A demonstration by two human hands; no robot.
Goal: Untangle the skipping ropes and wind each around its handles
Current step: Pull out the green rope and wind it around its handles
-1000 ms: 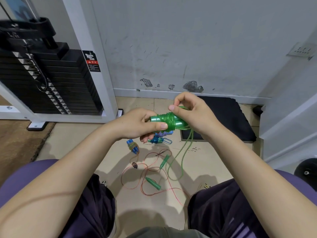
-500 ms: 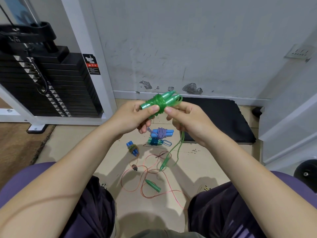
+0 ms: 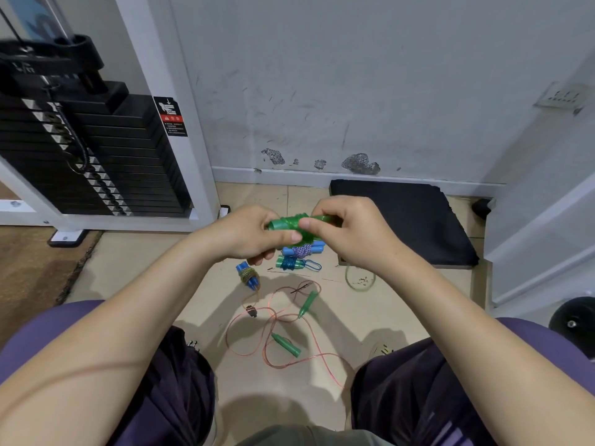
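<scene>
Between both hands, held over a tiled floor, lies a green skipping rope bundle, its cord wound round the handles. Left hand grips the bundle's left end, thumb on top. Right hand pinches the right end, thumb pressing the coils. Below the fingers, a loose green loop hangs from under the right hand. Just beneath the fingers lie three wound bundles. Nearer the knees sprawls an orange rope with green handles.
</scene>
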